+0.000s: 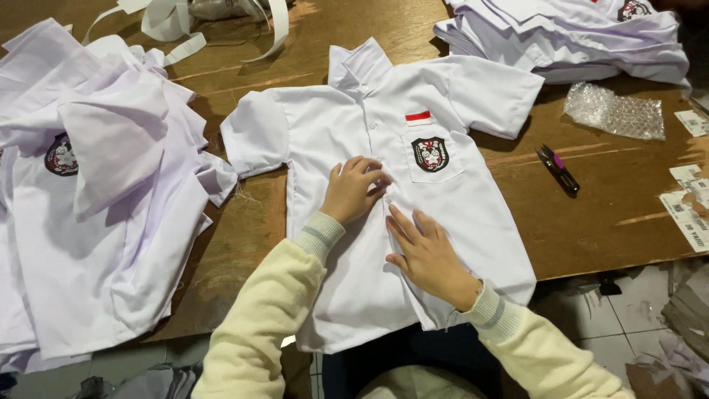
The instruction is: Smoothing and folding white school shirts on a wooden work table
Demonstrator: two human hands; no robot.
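Brown and scuffed, the wooden table (605, 214) took up most of the view, with pale floor tiles showing past its near edge. On it a white short-sleeved shirt (369, 281) lay flat, front up, collar pointing away from the person and hem hanging just over the near edge. The left hand (353, 191) rested on the shirt's button strip near the middle of the chest, its fingers curled and the fingertips pinching the cloth at the front opening. The right hand (427, 255) lay just below and beside it, fingers released and stretched flat, pressing the fabric down with the fingertips touching the same strip. Both wrists came out of cream knitted sleeves.

Just right of the left fingers sat the chest pocket with a dark shield badge (430, 154), and above it a small red and white flag patch (418, 117). Further out, a heap of white shirts (96, 222) covered the table's left side, and a folded stack of shirts (576, 37) lay at the far right. A pair of black thread snips (557, 169) lay on bare wood right of the shirt, apart from it, with a piece of bubble wrap (614, 112) beyond and paper tags (687, 214) at the right edge.
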